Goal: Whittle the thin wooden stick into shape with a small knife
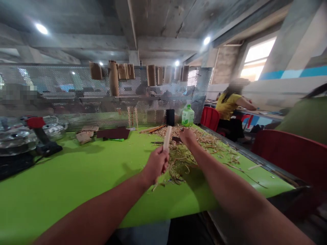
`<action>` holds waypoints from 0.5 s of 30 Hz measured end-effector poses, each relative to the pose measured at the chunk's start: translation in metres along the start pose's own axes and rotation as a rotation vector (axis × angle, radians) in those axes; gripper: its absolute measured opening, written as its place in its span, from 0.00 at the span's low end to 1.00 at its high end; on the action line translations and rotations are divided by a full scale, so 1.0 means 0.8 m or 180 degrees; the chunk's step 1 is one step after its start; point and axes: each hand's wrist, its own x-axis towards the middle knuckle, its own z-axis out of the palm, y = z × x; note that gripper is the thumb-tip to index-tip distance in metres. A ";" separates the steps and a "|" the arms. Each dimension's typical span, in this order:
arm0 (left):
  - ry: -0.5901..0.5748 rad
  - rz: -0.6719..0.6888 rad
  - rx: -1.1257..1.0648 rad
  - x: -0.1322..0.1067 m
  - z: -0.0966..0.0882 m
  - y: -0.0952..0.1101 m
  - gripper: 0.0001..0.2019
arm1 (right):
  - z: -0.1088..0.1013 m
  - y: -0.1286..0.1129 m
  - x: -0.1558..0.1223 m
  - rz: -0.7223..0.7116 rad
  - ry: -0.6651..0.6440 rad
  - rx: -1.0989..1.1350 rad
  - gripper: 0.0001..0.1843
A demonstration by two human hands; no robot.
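Note:
My left hand [157, 164] is wrapped round the lower end of a pale strip of wood [167, 137], which stands up from the fist, tilted slightly right. Further forward, my right hand [188, 137] is closed over the pile of wood shavings [204, 139]. A small dark tip shows at its fingers; I cannot make out what it belongs to. Beside these fingers is a dark flat piece [176, 139], perhaps a blade, among the shavings. Another thin dark tool [157, 142] lies left of the wood strip.
A green-labelled bottle [188, 115] and a black box [170, 117] stand behind the shavings. Brown sandpaper-like sheets [112, 133] lie on the green table [97, 170]. A red-and-black power tool [41, 132] is at left. A perforated metal screen [76, 98] borders the back; people sit at right.

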 end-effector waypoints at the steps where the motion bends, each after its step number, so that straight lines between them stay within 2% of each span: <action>1: 0.0206 -0.0018 -0.0041 0.008 -0.008 0.000 0.09 | 0.003 -0.006 -0.001 0.0024 0.0035 0.0047 0.24; 4: 0.0586 0.0000 -0.0268 0.029 -0.027 0.002 0.06 | 0.014 -0.035 -0.015 -0.0238 0.0107 0.0237 0.20; 8: 0.0620 0.0130 -0.0476 0.038 -0.034 0.009 0.06 | 0.018 -0.070 -0.045 -0.0930 0.0062 0.0333 0.20; 15: 0.0654 0.0127 -0.0655 0.040 -0.033 0.008 0.08 | 0.007 -0.085 -0.072 -0.1295 -0.0067 0.0058 0.17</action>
